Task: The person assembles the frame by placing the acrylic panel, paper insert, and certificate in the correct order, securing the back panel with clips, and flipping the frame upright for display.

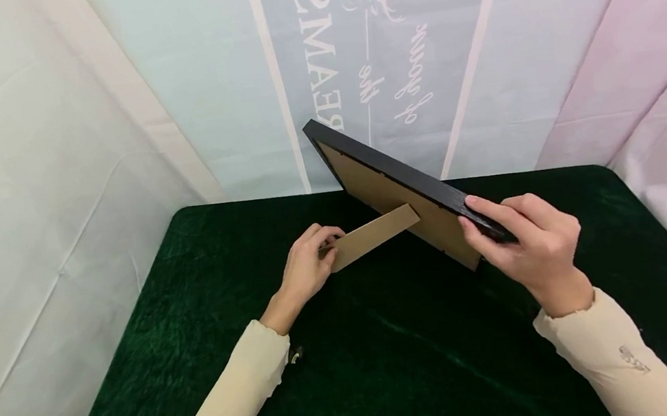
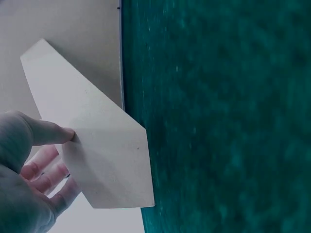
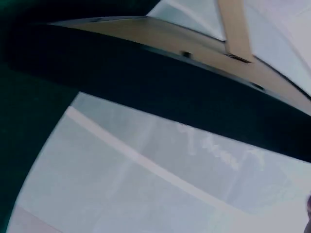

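A picture frame (image 1: 393, 164) with a black edge and brown backing stands tilted over the table, its back towards me. My right hand (image 1: 531, 242) grips the frame's black edge near its right end, thumb on the near side. From the backing an easel leg (image 1: 377, 236) sticks out to the left. My left hand (image 1: 305, 267) pinches the leg near its free end. In the left wrist view the thumb lies on the flat of the leg (image 2: 107, 150), other fingers behind it. The right wrist view shows the frame's edge (image 3: 155, 92); only a sliver of hand appears there.
Dark green velvety cloth (image 1: 392, 381) covers the table. Behind it hangs a pale blue backdrop (image 1: 220, 97) with mirrored lettering, and white fabric (image 1: 27, 204) hangs at the left. A small dark object (image 1: 297, 355) lies beside the left cuff.
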### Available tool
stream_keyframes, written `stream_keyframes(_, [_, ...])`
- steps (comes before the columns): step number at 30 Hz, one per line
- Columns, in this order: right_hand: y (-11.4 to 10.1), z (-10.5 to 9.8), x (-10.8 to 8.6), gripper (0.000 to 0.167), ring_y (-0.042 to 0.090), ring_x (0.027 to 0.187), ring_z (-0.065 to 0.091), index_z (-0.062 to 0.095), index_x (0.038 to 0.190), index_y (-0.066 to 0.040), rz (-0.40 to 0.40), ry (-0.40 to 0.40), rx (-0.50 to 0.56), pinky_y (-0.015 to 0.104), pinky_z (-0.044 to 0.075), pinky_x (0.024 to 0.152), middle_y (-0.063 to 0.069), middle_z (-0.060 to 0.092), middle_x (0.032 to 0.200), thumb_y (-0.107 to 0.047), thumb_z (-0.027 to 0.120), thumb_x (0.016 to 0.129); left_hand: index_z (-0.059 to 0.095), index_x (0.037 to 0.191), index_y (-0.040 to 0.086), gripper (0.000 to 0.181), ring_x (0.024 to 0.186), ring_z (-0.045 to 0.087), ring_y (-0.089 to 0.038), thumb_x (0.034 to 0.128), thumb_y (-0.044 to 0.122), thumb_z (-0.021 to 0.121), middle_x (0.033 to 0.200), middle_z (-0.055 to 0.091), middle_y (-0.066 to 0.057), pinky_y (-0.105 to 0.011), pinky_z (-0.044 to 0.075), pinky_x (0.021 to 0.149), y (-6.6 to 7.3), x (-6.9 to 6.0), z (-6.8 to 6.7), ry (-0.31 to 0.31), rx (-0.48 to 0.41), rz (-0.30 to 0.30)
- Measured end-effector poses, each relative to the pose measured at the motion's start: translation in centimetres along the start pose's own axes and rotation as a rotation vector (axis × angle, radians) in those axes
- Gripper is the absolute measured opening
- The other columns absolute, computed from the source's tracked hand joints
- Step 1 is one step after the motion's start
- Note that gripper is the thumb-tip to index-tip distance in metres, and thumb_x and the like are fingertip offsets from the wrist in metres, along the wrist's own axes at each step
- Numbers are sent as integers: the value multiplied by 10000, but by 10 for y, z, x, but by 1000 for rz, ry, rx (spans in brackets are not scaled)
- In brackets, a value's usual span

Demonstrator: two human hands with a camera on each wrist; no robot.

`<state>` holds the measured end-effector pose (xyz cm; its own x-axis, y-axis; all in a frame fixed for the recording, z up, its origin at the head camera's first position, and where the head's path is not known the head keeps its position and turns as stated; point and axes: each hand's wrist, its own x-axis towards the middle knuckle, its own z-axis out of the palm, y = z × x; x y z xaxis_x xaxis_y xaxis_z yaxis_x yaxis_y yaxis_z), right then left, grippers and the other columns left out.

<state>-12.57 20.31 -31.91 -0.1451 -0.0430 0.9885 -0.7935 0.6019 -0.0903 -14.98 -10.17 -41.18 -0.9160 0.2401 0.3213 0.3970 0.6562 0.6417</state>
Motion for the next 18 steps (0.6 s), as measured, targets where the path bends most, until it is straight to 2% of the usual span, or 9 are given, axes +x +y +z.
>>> stream_keyframes(3, [-10,-4,5,381,232,566,447,791,853,-13,40,-128,92,249,338,547,192,569,689,-378,697,910,688,1097,165,286,925,640,-180,882,-23,705,988,601,-20,-381,586,838,-9,2,-5,-6,-19,-1])
stream_keyframes(5, [-8,-11,10,434,184,680,510,780,878,13,79,-232,199,193,404,651,208,594,764,-408,684,923,693,1089,165,275,924,642,-179,886,-20,703,990,604,-20,-375,589,835,-10,1,-6,-11,-24,-8])
stream_keyframes(9, [1,-24,15,458,119,943,576,758,972,50,143,-407,383,128,431,903,228,628,939,-402,713,912,696,1089,171,269,925,640,-169,891,-11,700,995,607,-17,-355,588,833,-11,1,-6,-17,-30,-12])
stream_keyframes(13, [15,-36,11,484,112,1062,573,720,1081,78,194,-574,498,146,436,930,153,642,1103,-360,748,878,697,1088,172,267,924,638,-164,892,-9,700,990,607,-14,-352,586,830,-12,1,-6,-10,-33,-4])
stream_keyframes(16, [26,-46,10,488,84,1046,576,678,1168,93,235,-713,538,131,439,892,58,657,1159,-263,778,850,696,1089,173,265,923,637,-162,895,-7,697,992,608,-12,-355,586,829,-12,2,-7,-9,-34,2])
stream_keyframes(18, [30,-50,10,500,67,1005,582,655,1205,101,243,-776,546,120,440,861,23,669,1165,-211,788,837,696,1089,175,266,923,636,-162,894,-7,698,993,609,-11,-360,587,830,-13,2,-7,-9,-37,-1])
